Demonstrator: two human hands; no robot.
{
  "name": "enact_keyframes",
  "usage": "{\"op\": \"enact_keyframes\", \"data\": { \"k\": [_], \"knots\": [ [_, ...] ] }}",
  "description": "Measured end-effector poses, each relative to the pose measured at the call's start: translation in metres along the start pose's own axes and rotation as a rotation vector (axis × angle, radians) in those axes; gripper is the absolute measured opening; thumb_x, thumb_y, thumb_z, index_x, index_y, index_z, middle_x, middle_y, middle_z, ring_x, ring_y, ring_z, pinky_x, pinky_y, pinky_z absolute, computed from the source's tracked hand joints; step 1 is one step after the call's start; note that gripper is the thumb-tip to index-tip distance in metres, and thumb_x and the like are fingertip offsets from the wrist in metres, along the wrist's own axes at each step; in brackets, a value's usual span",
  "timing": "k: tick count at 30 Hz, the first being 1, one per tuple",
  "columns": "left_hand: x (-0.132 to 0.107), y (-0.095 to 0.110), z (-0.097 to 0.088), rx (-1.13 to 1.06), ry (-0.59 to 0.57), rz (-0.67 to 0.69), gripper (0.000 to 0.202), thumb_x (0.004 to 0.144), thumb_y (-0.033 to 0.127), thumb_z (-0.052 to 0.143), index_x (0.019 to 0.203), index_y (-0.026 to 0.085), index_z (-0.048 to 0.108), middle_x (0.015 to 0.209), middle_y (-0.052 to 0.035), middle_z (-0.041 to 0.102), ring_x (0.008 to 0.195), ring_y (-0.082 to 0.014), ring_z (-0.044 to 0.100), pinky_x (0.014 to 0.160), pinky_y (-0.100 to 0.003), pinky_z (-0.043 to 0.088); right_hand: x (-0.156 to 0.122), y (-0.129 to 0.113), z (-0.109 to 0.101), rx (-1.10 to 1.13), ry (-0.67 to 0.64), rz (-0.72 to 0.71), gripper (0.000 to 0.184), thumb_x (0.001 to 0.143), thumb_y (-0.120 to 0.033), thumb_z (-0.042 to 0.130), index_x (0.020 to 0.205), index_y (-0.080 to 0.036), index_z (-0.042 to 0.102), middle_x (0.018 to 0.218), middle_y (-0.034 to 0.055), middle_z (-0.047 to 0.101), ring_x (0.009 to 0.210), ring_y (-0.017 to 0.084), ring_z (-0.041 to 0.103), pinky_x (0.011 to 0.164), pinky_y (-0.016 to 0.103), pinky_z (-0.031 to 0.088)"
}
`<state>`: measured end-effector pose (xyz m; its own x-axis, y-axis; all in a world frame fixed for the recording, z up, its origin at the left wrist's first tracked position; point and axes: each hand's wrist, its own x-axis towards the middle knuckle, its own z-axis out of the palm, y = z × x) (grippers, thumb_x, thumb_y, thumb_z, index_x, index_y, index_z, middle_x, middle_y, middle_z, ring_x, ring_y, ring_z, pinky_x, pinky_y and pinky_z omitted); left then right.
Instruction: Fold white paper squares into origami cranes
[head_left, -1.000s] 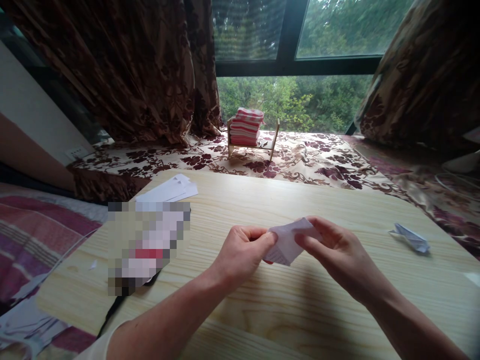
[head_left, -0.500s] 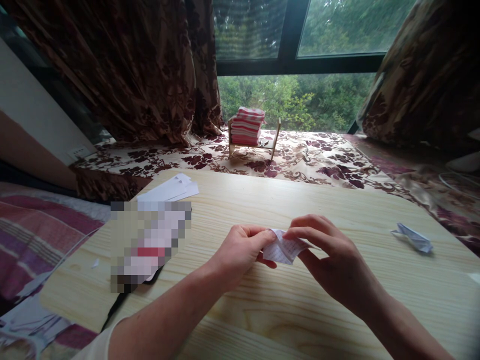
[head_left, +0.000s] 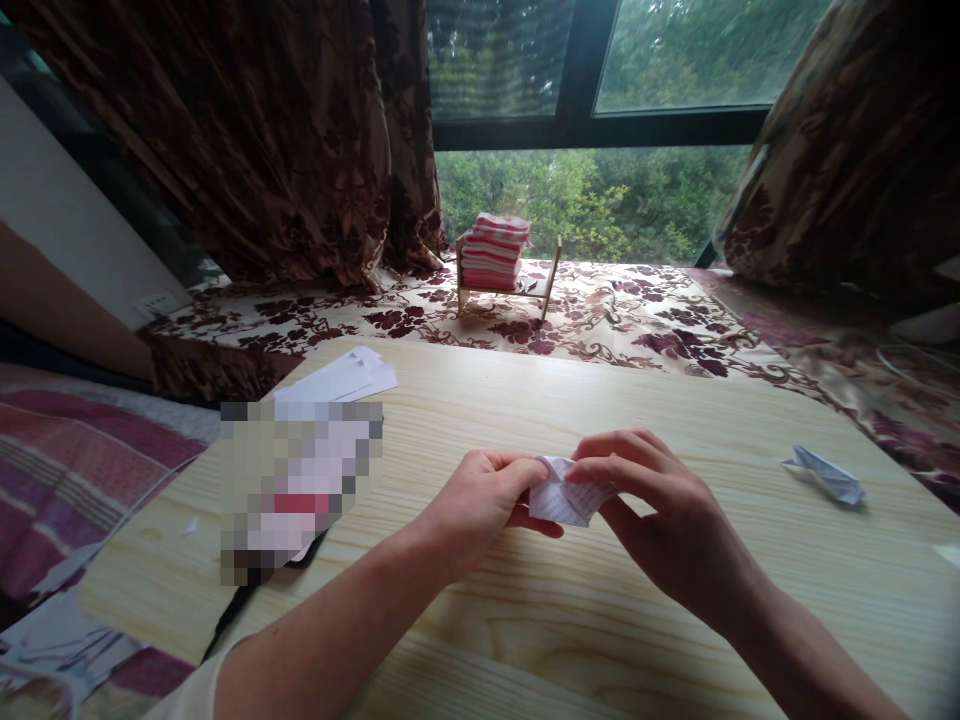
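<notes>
A small folded piece of paper [head_left: 564,497] with faint lines of print is held just above the wooden table. My left hand [head_left: 484,505] pinches its left side, thumb on the near face and fingers behind. On the right side, my right hand [head_left: 651,490] grips the paper with its index finger pressed on the upper face and other fingertips partly hidden behind it. Further right on the tabletop lies another folded paper piece [head_left: 827,476], pointed at its left end, touched by neither hand.
The light wooden table [head_left: 480,395] has rounded corners. White paper strips [head_left: 337,380] lie at its back left, beside a blurred-out phone-like object [head_left: 300,490] with a black cable. A small wooden rack [head_left: 551,280] with folded pink-and-white cloths [head_left: 493,255] stands on the sill.
The paper has tilted slightly between my fingers, and the right fingers have shifted a little on it. Both hands keep their hold; everything else is still.
</notes>
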<state>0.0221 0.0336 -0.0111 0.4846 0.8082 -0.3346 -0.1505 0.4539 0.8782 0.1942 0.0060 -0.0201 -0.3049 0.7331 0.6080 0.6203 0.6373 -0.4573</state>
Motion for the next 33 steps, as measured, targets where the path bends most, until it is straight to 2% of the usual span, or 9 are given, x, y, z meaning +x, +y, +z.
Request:
{"op": "enact_keyframes", "data": {
  "k": [9, 17, 23, 27, 30, 33],
  "knots": [
    [0.0, -0.001, 0.001, -0.018, 0.001, 0.04, 0.023, 0.07, 0.03, 0.061, 0.068, 0.009, 0.069, 0.066, -0.005, 0.062, 0.063, -0.013, 0.056, 0.061, -0.026, 0.051, 0.0, -0.001, -0.001, -0.002, -0.004, -0.002, 0.028, 0.08, -0.002, 0.052, 0.092, -0.025, 0.064, 0.097, 0.007, 0.062, 0.092, 0.022, 0.054, 0.071, 0.036, 0.05],
    [0.0, 0.0, 0.001, -0.039, 0.011, 0.04, 0.02, 0.066, 0.028, 0.063, 0.063, 0.009, 0.066, 0.06, -0.0035, 0.059, 0.059, -0.0123, 0.054, 0.062, -0.027, 0.051, 0.0, -0.001, -0.001, -0.004, 0.01, 0.026, 0.027, 0.079, -0.005, 0.054, 0.091, -0.026, 0.067, 0.097, 0.0069, 0.063, 0.092, 0.022, 0.056, 0.067, 0.035, 0.051],
    [0.001, -0.002, 0.001, -0.084, 0.013, 0.042, 0.04, 0.066, 0.049, 0.068, 0.064, 0.009, 0.065, 0.06, -0.0034, 0.058, 0.059, -0.0135, 0.054, 0.064, -0.03, 0.048, -0.002, 0.0, 0.0, 0.026, -0.017, 0.029, 0.034, 0.078, 0.0, 0.052, 0.094, -0.027, 0.066, 0.103, 0.0068, 0.058, 0.095, 0.021, 0.054, 0.067, 0.034, 0.052],
    [0.002, -0.004, 0.0, -0.02, 0.053, 0.05, 0.035, 0.067, 0.043, 0.069, 0.062, 0.009, 0.062, 0.057, -0.0005, 0.053, 0.054, -0.0096, 0.047, 0.057, -0.023, 0.041, -0.004, 0.001, 0.001, 0.061, -0.034, 0.03, 0.036, 0.077, 0.0, 0.053, 0.094, -0.028, 0.067, 0.108, 0.0067, 0.056, 0.101, 0.022, 0.053, 0.074, 0.036, 0.052],
    [0.002, -0.002, 0.0, 0.076, 0.084, 0.085, 0.029, 0.071, 0.036, 0.064, 0.06, 0.01, 0.06, 0.055, 0.0012, 0.049, 0.052, -0.0078, 0.041, 0.052, -0.021, 0.034, -0.003, 0.002, -0.008, 0.157, -0.108, 0.106, 0.034, 0.08, -0.004, 0.053, 0.095, -0.031, 0.069, 0.116, 0.0052, 0.056, 0.108, 0.022, 0.054, 0.085, 0.039, 0.051],
    [0.0, 0.001, 0.0, 0.23, 0.143, 0.197, 0.029, 0.077, 0.034, 0.059, 0.062, 0.01, 0.062, 0.056, 0.0008, 0.049, 0.053, -0.0085, 0.04, 0.052, -0.021, 0.032, -0.001, 0.003, -0.021, 0.351, -0.178, 0.256, 0.033, 0.085, -0.018, 0.053, 0.113, -0.033, 0.063, 0.13, 0.0048, 0.052, 0.119, 0.024, 0.051, 0.091, 0.038, 0.05]
  ]
}}
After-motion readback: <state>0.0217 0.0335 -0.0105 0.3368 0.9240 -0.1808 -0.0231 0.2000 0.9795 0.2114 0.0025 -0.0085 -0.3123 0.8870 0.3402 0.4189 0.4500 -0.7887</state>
